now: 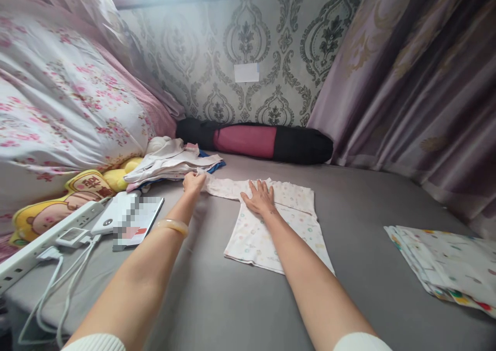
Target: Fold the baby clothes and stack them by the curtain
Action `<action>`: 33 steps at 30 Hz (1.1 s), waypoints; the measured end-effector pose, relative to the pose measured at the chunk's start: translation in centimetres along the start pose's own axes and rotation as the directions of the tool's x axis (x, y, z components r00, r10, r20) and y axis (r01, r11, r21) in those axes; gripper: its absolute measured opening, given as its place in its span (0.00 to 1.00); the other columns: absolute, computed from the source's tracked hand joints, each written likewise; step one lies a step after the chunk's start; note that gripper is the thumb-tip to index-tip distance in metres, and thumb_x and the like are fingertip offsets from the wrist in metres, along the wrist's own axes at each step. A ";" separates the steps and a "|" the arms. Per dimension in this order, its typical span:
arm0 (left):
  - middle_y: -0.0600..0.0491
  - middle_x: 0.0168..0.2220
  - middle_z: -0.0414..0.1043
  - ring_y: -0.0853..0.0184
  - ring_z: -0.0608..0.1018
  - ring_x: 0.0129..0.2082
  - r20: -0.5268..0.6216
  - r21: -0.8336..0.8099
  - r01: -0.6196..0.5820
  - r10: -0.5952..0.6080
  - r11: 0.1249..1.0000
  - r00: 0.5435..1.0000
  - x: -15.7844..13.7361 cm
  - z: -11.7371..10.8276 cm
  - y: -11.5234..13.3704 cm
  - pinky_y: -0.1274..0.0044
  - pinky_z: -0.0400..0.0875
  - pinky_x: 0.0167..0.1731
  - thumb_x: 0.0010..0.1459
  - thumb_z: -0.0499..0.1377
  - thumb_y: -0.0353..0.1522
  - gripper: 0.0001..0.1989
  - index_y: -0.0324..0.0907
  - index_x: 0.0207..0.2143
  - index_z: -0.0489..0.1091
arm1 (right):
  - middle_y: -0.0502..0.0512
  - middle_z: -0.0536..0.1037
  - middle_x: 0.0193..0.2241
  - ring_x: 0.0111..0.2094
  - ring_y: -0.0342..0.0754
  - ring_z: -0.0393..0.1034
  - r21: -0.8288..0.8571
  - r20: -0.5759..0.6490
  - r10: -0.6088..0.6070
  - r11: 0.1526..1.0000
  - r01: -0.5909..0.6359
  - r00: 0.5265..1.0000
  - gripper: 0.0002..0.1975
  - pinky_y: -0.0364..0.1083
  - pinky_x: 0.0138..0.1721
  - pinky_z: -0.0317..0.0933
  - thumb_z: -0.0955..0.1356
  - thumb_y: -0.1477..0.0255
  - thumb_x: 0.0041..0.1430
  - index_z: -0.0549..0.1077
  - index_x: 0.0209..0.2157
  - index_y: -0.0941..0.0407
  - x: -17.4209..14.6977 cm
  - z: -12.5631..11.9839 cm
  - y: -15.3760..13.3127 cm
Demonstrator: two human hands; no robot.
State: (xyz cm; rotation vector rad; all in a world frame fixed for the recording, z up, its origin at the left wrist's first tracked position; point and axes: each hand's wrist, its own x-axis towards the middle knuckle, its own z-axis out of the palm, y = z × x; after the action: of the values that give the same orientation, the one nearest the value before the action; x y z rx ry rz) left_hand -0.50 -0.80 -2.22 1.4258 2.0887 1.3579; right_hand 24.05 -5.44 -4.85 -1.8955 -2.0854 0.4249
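A small white shirt (248, 237) with a pastel print lies spread on the grey sheet (217, 299). One sleeve stretches out to the left, and its cuff is pinched in my left hand (194, 182). The right sleeve looks laid across the upper body of the shirt. My right hand (259, 198) rests flat on the shirt near the left shoulder, fingers spread. Just beyond my left hand is a loose pile of clothes (166, 159), mostly white with some blue and pink.
Folded printed cloths (453, 268) lie at the right. A black and dark-pink long bag (248, 140) lies along the wall. To the left are a power strip (50, 242) with white cables, a white box-shaped device (114, 214), a partly blurred booklet (149, 222) and a yellow plush cushion (50, 211).
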 end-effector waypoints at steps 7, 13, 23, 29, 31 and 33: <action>0.54 0.25 0.70 0.67 0.76 0.27 0.102 -0.423 0.110 -0.073 0.899 0.992 -2.0 1.2 6.7 0.75 0.74 0.30 0.45 0.55 0.35 0.10 0.39 0.29 0.68 | 0.58 0.58 0.65 0.66 0.45 0.49 0.738 -0.040 0.131 0.673 -0.059 0.991 0.25 0.48 0.65 0.40 0.62 0.64 0.64 0.63 0.61 0.55 0.7 -2.7 2.1; 0.57 0.26 0.68 0.70 0.73 0.25 0.200 -0.704 0.178 -0.048 0.688 0.979 -6.2 4.6 11.3 0.76 0.73 0.30 0.46 0.58 0.34 0.10 0.40 0.32 0.66 | 0.67 0.72 0.54 0.50 0.47 0.72 0.968 0.143 0.316 0.152 -0.199 0.938 0.24 0.48 0.48 0.67 0.49 0.63 0.70 0.66 0.54 0.60 -1.6 -4.9 6.2; 0.59 0.22 0.63 0.70 0.70 0.22 0.279 -0.611 0.136 0.051 0.780 0.959 -14.2 11.9 13.1 0.79 0.67 0.25 0.56 0.55 0.34 0.04 0.44 0.34 0.64 | 0.64 0.77 0.42 0.41 0.48 0.75 0.919 0.303 0.302 -0.344 -0.193 0.904 0.22 0.49 0.44 0.70 0.52 0.61 0.70 0.69 0.47 0.60 -4.1 -4.9 11.0; 0.58 0.23 0.66 0.69 0.72 0.27 0.320 -0.525 0.007 0.190 0.851 0.928 -16.9 13.6 12.4 0.77 0.68 0.33 0.58 0.55 0.33 0.03 0.43 0.33 0.67 | 0.67 0.77 0.42 0.43 0.51 0.75 0.930 0.301 0.324 -0.306 -0.201 0.897 0.28 0.52 0.45 0.70 0.50 0.55 0.69 0.68 0.50 0.61 -4.0 -5.0 10.6; 0.55 0.27 0.71 0.67 0.75 0.31 0.385 -0.525 -0.024 0.262 0.851 0.885 -17.4 13.7 12.4 0.76 0.69 0.36 0.59 0.56 0.36 0.06 0.43 0.33 0.68 | 0.67 0.78 0.40 0.43 0.53 0.75 0.933 0.304 0.306 -0.287 -0.217 0.902 0.31 0.54 0.44 0.70 0.50 0.52 0.67 0.69 0.48 0.61 -4.0 -5.4 10.4; 0.51 0.33 0.75 0.64 0.77 0.36 0.405 -0.483 -0.103 0.327 0.869 0.854 -17.4 13.4 12.3 0.73 0.69 0.40 0.62 0.53 0.38 0.10 0.43 0.33 0.69 | 0.66 0.78 0.39 0.43 0.55 0.75 0.929 0.306 0.276 -0.295 -0.223 0.911 0.32 0.55 0.43 0.70 0.52 0.49 0.66 0.70 0.46 0.60 -4.1 -5.8 10.3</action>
State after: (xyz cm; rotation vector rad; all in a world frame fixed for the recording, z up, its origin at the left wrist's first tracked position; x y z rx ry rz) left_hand 23.78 -7.20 -3.94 1.6152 1.2309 1.2833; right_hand 36.14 -8.46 -3.76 -1.0108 -0.4077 1.5650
